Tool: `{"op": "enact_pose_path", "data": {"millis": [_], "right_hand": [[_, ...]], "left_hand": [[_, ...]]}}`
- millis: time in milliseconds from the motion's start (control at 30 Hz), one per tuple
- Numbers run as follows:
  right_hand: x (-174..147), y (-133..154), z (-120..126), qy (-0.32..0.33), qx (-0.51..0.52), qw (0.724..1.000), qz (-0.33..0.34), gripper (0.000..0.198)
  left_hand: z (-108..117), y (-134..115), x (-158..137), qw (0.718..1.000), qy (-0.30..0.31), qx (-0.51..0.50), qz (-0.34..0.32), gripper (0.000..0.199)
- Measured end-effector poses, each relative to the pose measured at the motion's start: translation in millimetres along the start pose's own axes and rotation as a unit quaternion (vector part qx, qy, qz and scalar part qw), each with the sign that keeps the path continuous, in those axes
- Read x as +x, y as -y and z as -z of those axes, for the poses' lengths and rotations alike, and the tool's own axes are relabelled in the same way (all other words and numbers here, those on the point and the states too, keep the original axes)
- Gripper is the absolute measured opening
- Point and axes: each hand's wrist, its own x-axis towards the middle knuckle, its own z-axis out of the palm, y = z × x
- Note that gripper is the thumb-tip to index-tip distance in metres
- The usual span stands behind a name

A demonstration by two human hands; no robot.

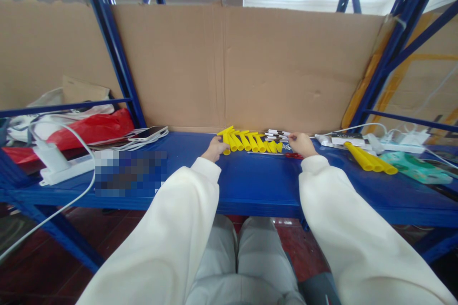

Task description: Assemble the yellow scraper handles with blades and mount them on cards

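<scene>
A row of several yellow tubes [245, 142] lies side by side on the blue shelf in front of me. My left hand [213, 148] is at the left end of the row, its fingers closed around the end tube [226, 149]. Shorter yellow pieces [274, 146] continue the row on the right. Behind these lie several slim white-and-black pieces [277, 134]. My right hand [301, 144] is beside them with its fingertips pinched; what is between them is too small to make out. A screwdriver with a red handle [294, 156] lies just below that hand, its thin shaft pointing left.
More yellow tubes [372, 159] lie at the right by a green packet [417, 167] and white chargers [408, 140]. On the left are a phone [152, 133], a power strip [69, 169], and a red bag [96, 128]. Cardboard [272, 66] stands behind; blue posts [118, 57] flank it.
</scene>
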Motion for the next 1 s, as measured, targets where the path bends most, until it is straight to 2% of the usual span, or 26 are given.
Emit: {"op": "enact_pose_path", "data": {"millis": [100, 267, 500, 667, 800, 1000], "right_hand": [[0.5, -0.7, -0.3, -0.002, 0.001, 1.000, 0.001, 0.030], [-1.8, 3.1, 1.8, 0.004, -0.006, 1.000, -0.006, 0.031], [-3.5, 5.6, 3.7, 0.012, -0.020, 1.000, -0.012, 0.030], [-2.1, -0.8, 5.1, 0.015, -0.035, 0.999, -0.026, 0.028], [-4.4, -6.2, 12.0, 0.028, -0.049, 0.996, -0.073, 0.022], [-3.3, -20.7, 10.1, 0.023, -0.055, 0.988, -0.143, 0.025]], "left_hand": [[-0.3, -5.6, -2.5, 0.996, -0.013, -0.047, 0.071, 0.071], [1.8, -11.2, -4.6, 0.983, 0.088, -0.136, 0.089, 0.037], [-0.8, -13.9, -8.2, 0.980, 0.103, -0.164, 0.043, 0.027], [-3.0, -18.9, -15.5, 0.984, 0.075, -0.163, -0.018, 0.020], [-4.1, -22.0, -24.7, 0.986, 0.071, -0.135, -0.069, 0.018], [-6.0, -25.1, -34.9, 0.986, 0.093, -0.105, -0.089, 0.022]]}}
